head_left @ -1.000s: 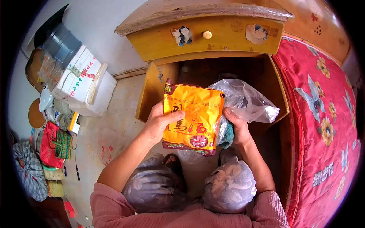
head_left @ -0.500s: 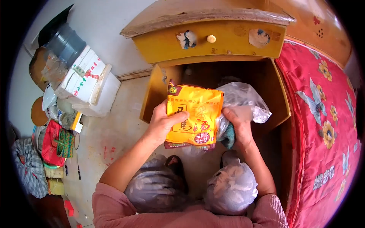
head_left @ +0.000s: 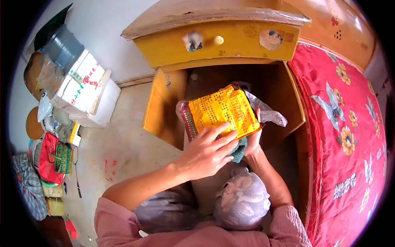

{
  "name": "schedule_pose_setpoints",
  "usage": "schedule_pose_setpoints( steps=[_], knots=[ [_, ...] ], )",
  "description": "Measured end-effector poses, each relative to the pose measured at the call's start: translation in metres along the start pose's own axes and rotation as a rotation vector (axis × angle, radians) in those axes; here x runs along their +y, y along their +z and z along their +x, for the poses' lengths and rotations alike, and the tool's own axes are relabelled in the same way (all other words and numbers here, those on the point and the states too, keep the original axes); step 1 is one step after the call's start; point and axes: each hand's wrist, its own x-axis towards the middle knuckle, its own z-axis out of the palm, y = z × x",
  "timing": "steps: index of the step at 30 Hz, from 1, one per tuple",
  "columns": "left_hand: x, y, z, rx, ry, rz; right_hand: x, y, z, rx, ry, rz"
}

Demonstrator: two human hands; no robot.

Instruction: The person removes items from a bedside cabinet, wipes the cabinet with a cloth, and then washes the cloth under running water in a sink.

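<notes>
A yellow packet with small dark print on its upper face lies tilted across both hands, in front of the open cabinet. My left hand rests on the packet's lower edge, fingers spread across its face. My right hand grips the packet's right end from beneath, the thumb showing at the edge. Under the packet a dark green cloth-like item hangs against my right palm. A clear plastic bag sticks out behind the packet to the right.
The yellow cabinet has its two lower doors swung open. A red flowered quilt lies along the right. At the left stand white foam boxes with a blue water jug and a red bag.
The packet has been turned over and tilted, now showing its printed text side. My left hand has moved from its left edge to its lower face. The view has shifted slightly.
</notes>
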Motion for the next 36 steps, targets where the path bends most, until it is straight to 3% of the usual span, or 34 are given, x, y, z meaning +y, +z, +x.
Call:
schedule_pose_setpoints(
  steps=[1, 3, 5, 7, 11, 14, 18, 21, 22, 26, 28, 31, 33, 35, 36],
  knots=[
    [-0.005, 0.003, -0.004, 0.010, 0.029, -0.085, -0.001, -0.006, 0.001, 0.037, -0.029, 0.007],
    [-0.014, 0.007, -0.004, 0.228, -0.021, -0.180, -0.004, -0.016, 0.003, 0.106, -0.085, 0.021],
    [-0.026, -0.007, -0.009, 0.302, -0.207, -0.113, -0.006, -0.026, 0.004, 0.118, -0.102, 0.056],
    [-0.029, -0.011, -0.015, 0.344, -0.673, -0.278, -0.009, -0.043, 0.004, 0.084, -0.147, 0.059],
    [-0.049, -0.022, -0.036, -0.001, -0.915, -0.190, -0.013, -0.011, -0.003, 0.044, -0.140, -0.057],
    [-0.062, -0.022, -0.042, -0.194, -1.298, -0.832, -0.010, -0.012, -0.002, 0.108, -0.162, -0.182],
    [-0.077, -0.019, -0.044, 0.199, -1.043, -1.344, -0.006, 0.009, -0.002, 0.129, -0.024, -0.252],
    [-0.079, -0.020, -0.045, 0.262, -1.126, -1.195, -0.004, 0.011, 0.001, 0.158, 0.103, -0.369],
    [-0.077, -0.022, -0.043, 0.209, -0.963, -1.138, -0.004, 0.014, 0.002, 0.163, 0.150, -0.422],
    [-0.075, -0.025, -0.042, -0.077, -0.822, -1.014, 0.000, 0.019, 0.011, 0.140, 0.299, -0.513],
    [-0.066, -0.021, -0.038, -0.031, -0.770, -1.064, 0.005, 0.010, 0.015, 0.083, 0.373, -0.581],
    [-0.067, -0.018, -0.040, 0.074, -0.736, -1.042, 0.008, 0.031, 0.006, 0.158, 0.213, -0.413],
    [-0.062, -0.018, -0.037, 0.188, -0.715, -1.069, 0.007, 0.026, 0.000, -0.030, 0.131, -0.255],
    [-0.056, -0.021, -0.032, 0.264, -0.765, -1.117, 0.006, 0.011, 0.001, -0.212, -0.133, -0.582],
    [-0.054, -0.020, -0.030, 0.307, -0.772, -1.126, 0.004, 0.012, -0.003, -0.166, -0.207, -0.772]
  ],
)
